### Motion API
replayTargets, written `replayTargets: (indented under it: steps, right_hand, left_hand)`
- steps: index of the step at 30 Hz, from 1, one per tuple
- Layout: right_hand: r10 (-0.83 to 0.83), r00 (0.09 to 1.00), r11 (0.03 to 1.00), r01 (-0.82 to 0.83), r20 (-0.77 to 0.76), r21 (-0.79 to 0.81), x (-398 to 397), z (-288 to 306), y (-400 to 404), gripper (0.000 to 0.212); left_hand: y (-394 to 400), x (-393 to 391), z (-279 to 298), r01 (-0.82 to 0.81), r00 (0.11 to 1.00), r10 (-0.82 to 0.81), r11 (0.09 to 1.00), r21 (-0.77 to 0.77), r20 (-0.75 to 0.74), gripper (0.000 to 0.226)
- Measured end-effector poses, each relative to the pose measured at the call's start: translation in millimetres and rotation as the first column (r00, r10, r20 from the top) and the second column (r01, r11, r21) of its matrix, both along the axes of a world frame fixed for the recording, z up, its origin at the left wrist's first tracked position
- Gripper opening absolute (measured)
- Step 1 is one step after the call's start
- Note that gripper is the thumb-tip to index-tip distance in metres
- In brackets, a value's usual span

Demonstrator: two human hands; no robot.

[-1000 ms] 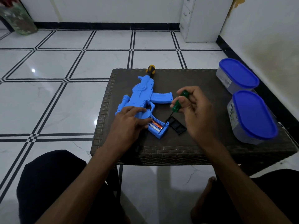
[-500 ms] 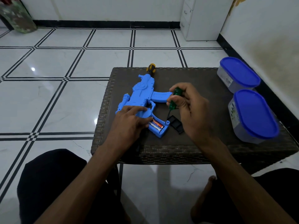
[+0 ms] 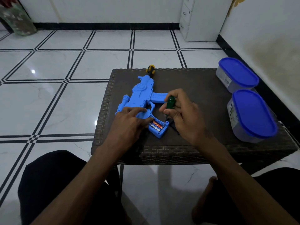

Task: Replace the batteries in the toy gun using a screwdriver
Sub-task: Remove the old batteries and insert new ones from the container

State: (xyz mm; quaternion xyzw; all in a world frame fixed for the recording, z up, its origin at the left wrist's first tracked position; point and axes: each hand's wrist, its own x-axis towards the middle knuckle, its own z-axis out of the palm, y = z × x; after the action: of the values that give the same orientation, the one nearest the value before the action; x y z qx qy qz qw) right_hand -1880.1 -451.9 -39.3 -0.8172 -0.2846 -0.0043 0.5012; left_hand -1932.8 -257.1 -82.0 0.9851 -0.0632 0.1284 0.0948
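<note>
On table (image 3: 203,88): left hand (image 3: 129,125) flat on toy gun (image 3: 142,96); right hand (image 3: 183,116) fingers grasp screwdriver (image 3: 170,103).

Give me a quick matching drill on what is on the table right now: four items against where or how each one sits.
Things:
1. green screwdriver
2. batteries
3. blue-lidded tubs
4. left hand

States:
A. lying in the open compartment in the toy gun's grip
B. standing closed along the table's right side
C. held upright in the right hand, tip down by the compartment
D. resting flat on the gun body

Pairs: 1-C, 2-A, 3-B, 4-D
</note>
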Motion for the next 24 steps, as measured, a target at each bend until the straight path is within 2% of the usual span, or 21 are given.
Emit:
replayTargets:
  steps: [5, 10, 14, 17, 21, 22, 24]
  right_hand:
    - [-0.119, 0.992, 0.967, 0.126, -0.042, 0.221, -12.7, -15.5, -10.0, 0.031]
    - [-0.216, 0.96, 0.856, 0.275, -0.179, 0.439, -27.9, -26.7, -19.6, 0.035]
    - [-0.274, 0.907, 0.739, 0.411, -0.319, 0.534, -38.7, -34.0, -21.7, 0.031]
    - [-0.291, 0.848, 0.662, 0.513, -0.443, 0.547, -45.4, -40.2, -21.4, 0.029]
    - [-0.235, 0.777, 0.524, 0.607, -0.584, 0.597, -46.1, -35.7, -23.5, 0.021]
    - [-0.239, 0.785, 0.52, 0.6, -0.571, 0.608, -43.4, -29.8, -24.0, 0.02]
    - [-0.253, 0.832, 0.608, 0.534, -0.494, 0.587, -35.3, -14.4, -25.1, 0.019]
  left_hand:
    - [-2.9, -0.3, 3.5, -0.007, 0.999, 0.008, 1.0, 0.021, -0.035, 0.035]
    - [-3.5, -0.2, 6.0, -0.007, 0.998, 0.009, 1.0, 0.029, -0.066, 0.034]
    - [-5.9, 0.3, 7.4, -0.009, 0.997, 0.012, 0.999, 0.04, -0.072, 0.035]
    - [-8.2, -1.3, 8.6, -0.028, 0.995, 0.033, 0.998, 0.058, -0.089, 0.035]
    - [-9.8, -3.3, 10.2, -0.021, 0.994, 0.03, 0.996, 0.081, -0.106, 0.039]
    - [-10.0, -3.4, 10.6, -0.021, 0.993, 0.031, 0.996, 0.088, -0.118, 0.04]
    - [-9.9, -3.0, 10.6, -0.028, 0.991, 0.039, 0.995, 0.091, -0.132, 0.041]
